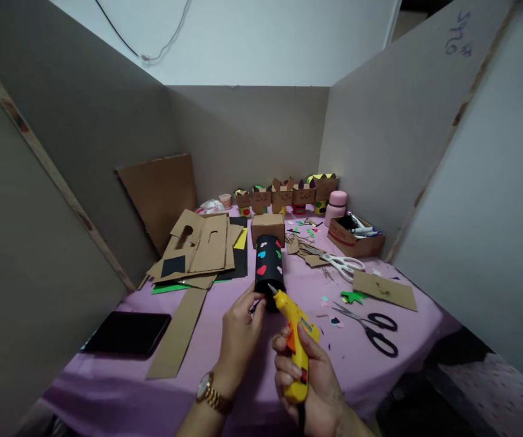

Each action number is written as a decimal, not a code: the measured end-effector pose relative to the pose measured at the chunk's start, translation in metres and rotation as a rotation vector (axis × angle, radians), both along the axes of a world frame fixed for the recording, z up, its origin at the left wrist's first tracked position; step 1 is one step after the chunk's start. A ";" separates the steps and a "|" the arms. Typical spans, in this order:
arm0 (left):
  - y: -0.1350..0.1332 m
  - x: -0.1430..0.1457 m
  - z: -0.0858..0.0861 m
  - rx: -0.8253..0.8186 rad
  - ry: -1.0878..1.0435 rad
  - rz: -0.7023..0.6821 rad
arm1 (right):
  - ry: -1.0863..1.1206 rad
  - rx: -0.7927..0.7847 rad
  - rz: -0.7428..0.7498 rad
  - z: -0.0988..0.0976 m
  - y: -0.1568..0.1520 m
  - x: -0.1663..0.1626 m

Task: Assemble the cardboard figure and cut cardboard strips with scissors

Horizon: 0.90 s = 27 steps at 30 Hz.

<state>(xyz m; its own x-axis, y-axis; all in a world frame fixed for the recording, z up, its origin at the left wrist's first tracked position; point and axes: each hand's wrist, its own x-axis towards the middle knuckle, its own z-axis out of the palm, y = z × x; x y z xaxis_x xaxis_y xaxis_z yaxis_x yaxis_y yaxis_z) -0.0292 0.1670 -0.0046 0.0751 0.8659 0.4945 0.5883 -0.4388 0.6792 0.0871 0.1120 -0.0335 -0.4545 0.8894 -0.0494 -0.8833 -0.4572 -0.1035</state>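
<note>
A black paper tube (267,258) decorated with small coloured hearts lies on the table, its near end facing me. My left hand (243,325) has its bent fingers on the lower left edge of this end. Something small and dark shows below those fingertips, too small to make out. In my right hand (309,370) is a yellow glue gun (295,315), with my fingers wrapped round its handle near the orange trigger. The gun's metal nozzle points at the rim of the tube's near end. Behind the tube sits a brown cardboard box (267,228).
Cardboard sheets (209,243) and a phone (127,334) lie left. Black-handled scissors (371,328), white scissors (346,264) and scraps lie right. A pink bottle (335,207) and a pen box (356,240) stand at the back right, near several cardboard figures (282,197). Partitions (247,133) enclose the table.
</note>
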 end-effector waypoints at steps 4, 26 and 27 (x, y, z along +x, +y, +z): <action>-0.002 0.004 -0.003 0.005 0.012 0.001 | 0.043 -0.011 -0.006 -0.002 0.001 0.005; -0.004 0.010 0.000 -0.002 0.030 -0.003 | 0.136 0.016 0.076 -0.004 0.003 0.011; -0.003 0.010 0.000 -0.002 0.028 -0.003 | 0.139 0.016 0.073 -0.005 0.003 0.011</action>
